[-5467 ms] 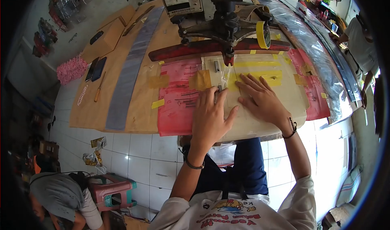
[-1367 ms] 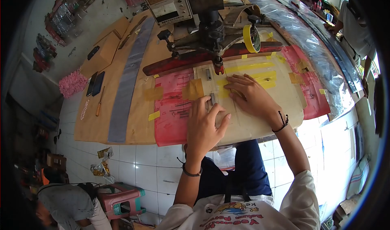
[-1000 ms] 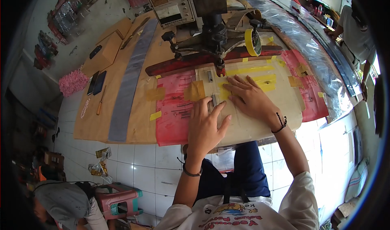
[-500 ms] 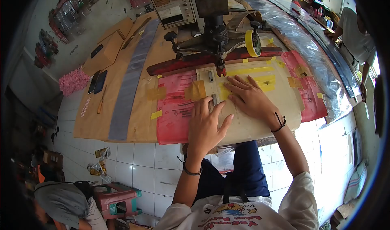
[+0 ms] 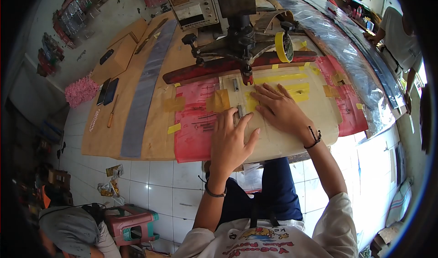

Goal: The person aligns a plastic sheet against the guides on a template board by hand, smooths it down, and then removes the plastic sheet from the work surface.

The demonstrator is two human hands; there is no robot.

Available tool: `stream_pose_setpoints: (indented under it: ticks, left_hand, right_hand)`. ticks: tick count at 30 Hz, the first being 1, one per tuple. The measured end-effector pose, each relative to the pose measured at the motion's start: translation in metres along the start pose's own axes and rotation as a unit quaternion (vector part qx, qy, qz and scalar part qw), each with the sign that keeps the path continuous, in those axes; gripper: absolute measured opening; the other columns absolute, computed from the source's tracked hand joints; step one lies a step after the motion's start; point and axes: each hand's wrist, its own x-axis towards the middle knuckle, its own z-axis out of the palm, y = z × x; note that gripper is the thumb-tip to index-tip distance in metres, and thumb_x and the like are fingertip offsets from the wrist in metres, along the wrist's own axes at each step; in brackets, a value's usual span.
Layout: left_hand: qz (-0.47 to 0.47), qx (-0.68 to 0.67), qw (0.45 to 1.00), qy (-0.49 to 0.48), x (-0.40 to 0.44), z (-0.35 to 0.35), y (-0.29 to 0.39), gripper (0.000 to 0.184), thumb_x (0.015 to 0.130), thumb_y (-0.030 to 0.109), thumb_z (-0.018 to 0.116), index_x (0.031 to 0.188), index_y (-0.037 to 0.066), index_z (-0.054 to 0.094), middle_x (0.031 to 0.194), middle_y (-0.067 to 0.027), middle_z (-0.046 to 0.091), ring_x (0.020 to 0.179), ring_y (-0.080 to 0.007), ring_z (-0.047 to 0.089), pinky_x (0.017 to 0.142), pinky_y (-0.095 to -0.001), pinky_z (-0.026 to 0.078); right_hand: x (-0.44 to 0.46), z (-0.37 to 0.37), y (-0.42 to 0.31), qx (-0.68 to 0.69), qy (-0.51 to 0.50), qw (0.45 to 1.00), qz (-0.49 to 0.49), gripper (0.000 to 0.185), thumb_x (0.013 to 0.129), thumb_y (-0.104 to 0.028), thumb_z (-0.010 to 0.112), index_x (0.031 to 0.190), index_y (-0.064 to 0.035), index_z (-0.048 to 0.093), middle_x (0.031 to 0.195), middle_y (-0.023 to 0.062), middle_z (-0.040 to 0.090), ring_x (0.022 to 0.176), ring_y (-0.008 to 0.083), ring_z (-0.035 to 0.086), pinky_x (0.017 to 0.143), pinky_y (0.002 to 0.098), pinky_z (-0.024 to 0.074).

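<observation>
My left hand (image 5: pixel 229 137) rests with spread fingers on the left part of a beige sheet (image 5: pixel 292 141), its index and middle fingertips beside a small metal bar (image 5: pixel 241 111). A second metal bar (image 5: pixel 236 85) lies farther back. My right hand (image 5: pixel 284 112) lies flat on the sheet, fingertips over yellow tape (image 5: pixel 299 92). Red sheeting (image 5: pixel 194 141) shows left of the beige sheet. Just behind the hands hangs the machine's red-tipped head (image 5: pixel 247 75), touching neither hand.
A red curved bar (image 5: pixel 196 72) and a yellow tape roll (image 5: pixel 280 47) are on the machine. Leftward lie a grey strip (image 5: pixel 145 94), a screwdriver (image 5: pixel 111 114) and phones (image 5: pixel 111 92). One person bends near a stool (image 5: pixel 132 224); another stands far right (image 5: pixel 401 39).
Since the earliest frame, my left hand and the nearer metal bar sit slightly farther from the machine head, and the view has shifted. Over the last second both hands stay nearly still.
</observation>
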Motion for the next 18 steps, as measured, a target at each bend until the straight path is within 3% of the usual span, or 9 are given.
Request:
stream_pose_setpoints:
  ticks: [7,12,18]
  left_hand:
    - [0.014,-0.002,1.000,0.009,0.001,-0.001,0.002,0.045,0.095,0.035,0.074,0.129,0.006,0.070,0.128,-0.0190,0.054,0.121,-0.0384,0.055,0.102,-0.0508,0.047]
    - [-0.007,-0.008,1.000,-0.003,0.000,-0.002,0.002,0.044,0.094,0.034,0.076,0.132,0.011,0.071,0.133,-0.0178,0.055,0.122,-0.0391,0.057,0.104,-0.0504,0.046]
    - [0.017,0.010,1.000,0.005,0.005,-0.004,0.003,0.043,0.095,0.034,0.074,0.127,0.006,0.070,0.129,-0.0187,0.054,0.120,-0.0388,0.056,0.100,-0.0504,0.048]
  right_hand:
    - [0.000,0.003,0.002,0.001,0.004,1.000,-0.001,0.047,0.107,-0.032,0.056,0.149,-0.0108,0.060,0.163,0.0140,0.050,0.155,0.0322,0.041,0.131,0.0565,0.0222]
    - [0.001,-0.004,-0.001,0.001,-0.025,1.000,0.012,0.049,0.108,-0.032,0.056,0.152,-0.0106,0.058,0.165,0.0141,0.047,0.156,0.0318,0.038,0.131,0.0569,0.0214]
    - [-0.003,-0.008,-0.006,-0.012,-0.002,1.000,-0.012,0.058,0.104,-0.049,0.060,0.147,-0.0102,0.062,0.163,0.0150,0.050,0.156,0.0325,0.039,0.131,0.0585,0.0210]
